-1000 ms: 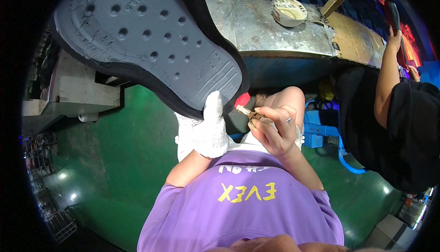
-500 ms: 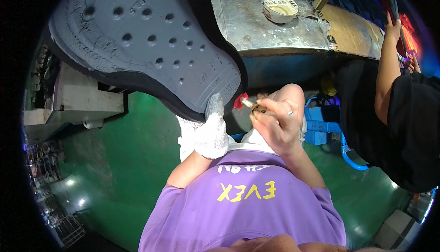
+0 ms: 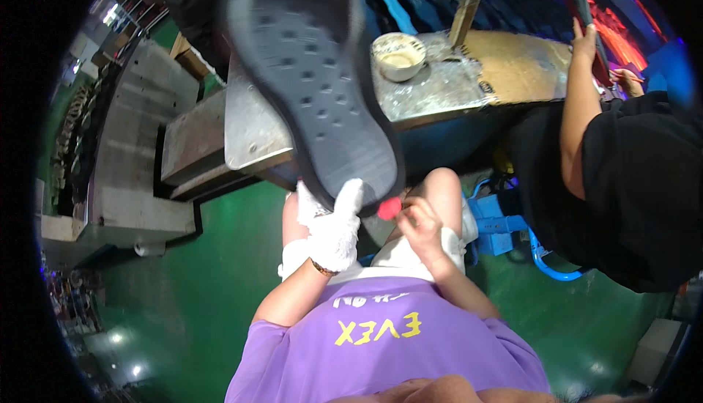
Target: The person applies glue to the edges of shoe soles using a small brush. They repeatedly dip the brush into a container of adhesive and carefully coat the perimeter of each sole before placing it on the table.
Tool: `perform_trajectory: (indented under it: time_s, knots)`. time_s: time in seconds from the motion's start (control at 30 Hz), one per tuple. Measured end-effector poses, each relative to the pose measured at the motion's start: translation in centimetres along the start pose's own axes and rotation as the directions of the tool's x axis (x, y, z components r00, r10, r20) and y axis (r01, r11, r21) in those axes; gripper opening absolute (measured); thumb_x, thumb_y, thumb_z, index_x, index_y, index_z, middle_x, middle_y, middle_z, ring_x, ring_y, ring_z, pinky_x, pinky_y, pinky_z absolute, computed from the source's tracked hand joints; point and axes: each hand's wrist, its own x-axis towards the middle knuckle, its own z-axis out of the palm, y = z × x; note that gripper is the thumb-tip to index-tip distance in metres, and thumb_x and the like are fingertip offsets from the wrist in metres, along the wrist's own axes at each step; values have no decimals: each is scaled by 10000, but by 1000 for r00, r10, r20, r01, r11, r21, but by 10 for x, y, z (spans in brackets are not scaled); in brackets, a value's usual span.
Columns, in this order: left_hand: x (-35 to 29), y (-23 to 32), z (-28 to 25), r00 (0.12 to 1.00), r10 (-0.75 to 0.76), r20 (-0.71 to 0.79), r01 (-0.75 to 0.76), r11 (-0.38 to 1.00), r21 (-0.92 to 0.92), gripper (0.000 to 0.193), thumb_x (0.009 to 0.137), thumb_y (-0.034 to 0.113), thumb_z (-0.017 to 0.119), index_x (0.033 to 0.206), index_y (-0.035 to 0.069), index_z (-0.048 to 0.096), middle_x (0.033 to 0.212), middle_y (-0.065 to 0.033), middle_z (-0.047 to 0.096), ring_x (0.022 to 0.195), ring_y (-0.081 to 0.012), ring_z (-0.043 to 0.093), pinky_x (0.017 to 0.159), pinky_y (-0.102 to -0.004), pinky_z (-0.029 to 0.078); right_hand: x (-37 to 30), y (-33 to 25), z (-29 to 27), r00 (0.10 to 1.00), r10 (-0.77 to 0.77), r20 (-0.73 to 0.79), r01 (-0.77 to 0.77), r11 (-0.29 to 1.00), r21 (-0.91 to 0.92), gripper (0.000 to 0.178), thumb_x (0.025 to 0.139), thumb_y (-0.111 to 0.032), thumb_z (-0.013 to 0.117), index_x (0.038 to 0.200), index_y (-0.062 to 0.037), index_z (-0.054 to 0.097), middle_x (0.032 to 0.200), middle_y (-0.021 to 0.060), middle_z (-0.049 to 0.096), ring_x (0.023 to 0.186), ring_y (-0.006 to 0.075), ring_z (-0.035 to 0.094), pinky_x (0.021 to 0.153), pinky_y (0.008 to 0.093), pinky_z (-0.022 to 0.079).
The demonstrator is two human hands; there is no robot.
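Note:
A dark grey shoe sole with a raised black rim and several round dimples is held up in front of me. My left hand, in a white knit glove, grips its near end, thumb on the dimpled face. My bare right hand pinches a small brush with a red tip. That tip is at the rim of the sole's near end; I cannot tell whether it touches. Most of the brush's handle is hidden by my fingers, and the sole's far end is blurred.
Ahead stands a worn metal-topped bench bearing a round tub with pale contents. At right a person in black holds another sole. A blue tubular frame stands beside my leg. Grey machinery is at left.
The sole has swung more upright and farther from me, showing its whole length. My right hand has brought the red brush tip closer to its rim. The view has shifted too.

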Motion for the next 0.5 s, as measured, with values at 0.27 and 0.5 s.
perform_trajectory:
  time_s: [0.27, 0.5]
  knots:
    - [8, -35, 117, 682, -274, 678, 363, 932, 13, 454, 814, 138, 711, 1232, 3, 597, 997, -41, 662, 863, -126, 599, 790, -272, 504, 1, 33, 18, 955, 154, 252, -284, 717, 637, 668, 953, -289, 591, 1519, -111, 283, 1491, 125, 409, 1374, 263, 410, 1138, 406, 348]
    - [72, -44, 290, 672, -331, 662, 577, 795, -188, 361, 904, 183, 659, 1184, -21, 555, 1044, -98, 629, 898, -192, 601, 798, -341, 517, 0, 29, 12, 958, 197, 210, -183, 979, -86, 197, 812, -188, 747, 924, -38, 687, 854, 154, 684, 810, 336, 672, 724, 435, 540]
